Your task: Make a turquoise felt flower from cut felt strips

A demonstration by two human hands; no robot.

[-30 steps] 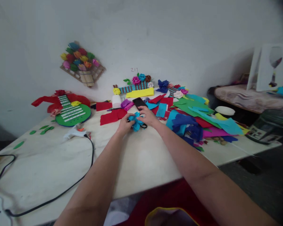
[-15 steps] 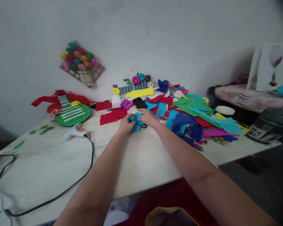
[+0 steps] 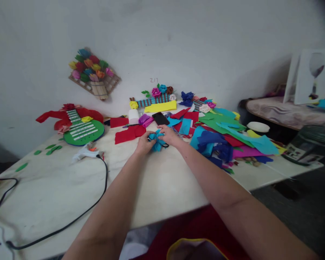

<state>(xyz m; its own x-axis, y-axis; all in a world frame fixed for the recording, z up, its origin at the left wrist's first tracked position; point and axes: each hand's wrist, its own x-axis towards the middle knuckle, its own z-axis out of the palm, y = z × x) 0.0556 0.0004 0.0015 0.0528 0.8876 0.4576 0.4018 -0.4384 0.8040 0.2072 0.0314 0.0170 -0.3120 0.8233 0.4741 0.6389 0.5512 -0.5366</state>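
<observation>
Between my two hands, just over the table, is a light-blue paper flower (image 3: 158,140) with ruffled petals. My left hand (image 3: 145,143) grips it from the left, fingers curled round its edge. From the right, my right hand (image 3: 168,135) pinches the upper petals. A dark loop, perhaps a scissors handle (image 3: 165,145), shows beneath the flower; most of it is hidden. Behind my hands lie a black phone (image 3: 160,118), a crumpled purple paper (image 3: 145,120) and a red paper piece (image 3: 127,135).
A white glue gun (image 3: 86,152) lies to the left, its black cord (image 3: 106,180) looping across the table (image 3: 168,184). Beyond it rests a green paper guitar (image 3: 83,132). Coloured paper sheets (image 3: 222,121) are heaped at right, near a glass jar (image 3: 308,144).
My fingers have shifted very slightly on the light-blue paper flower, whose petals sit a little differently. Both hands stay in the same place.
</observation>
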